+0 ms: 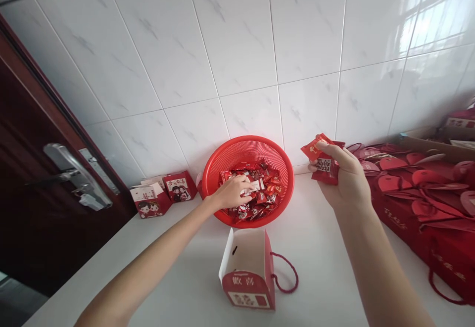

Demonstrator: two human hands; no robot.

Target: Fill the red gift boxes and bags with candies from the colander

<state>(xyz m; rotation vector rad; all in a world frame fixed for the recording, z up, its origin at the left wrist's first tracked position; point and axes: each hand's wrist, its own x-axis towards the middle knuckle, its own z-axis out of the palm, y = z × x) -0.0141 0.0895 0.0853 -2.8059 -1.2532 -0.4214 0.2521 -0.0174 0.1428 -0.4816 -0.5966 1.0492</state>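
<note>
My left hand (233, 192) reaches into a red plastic basket (211, 168) with fingers bent around a white-and-red wrapped candy (257, 185). Under and around it lie loose candies (272, 188) in red wrappers, several with white lettering. To the right, my right hand (343, 168) is raised above the table, closed on red wrapped candies (323, 166). In front of the basket stands a red gift box (248, 287), its top open and its white inside showing. A dark red cord handle (295, 272) hangs out from its right side.
Small red-and-white boxes (150, 203) with cartoon figures stand left of the basket by the wall. Many red gift boxes (408, 198) crowd the right side, before a cardboard carton (426, 141). A dark wooden door (33, 178) with a metal handle borders the white table (178, 272).
</note>
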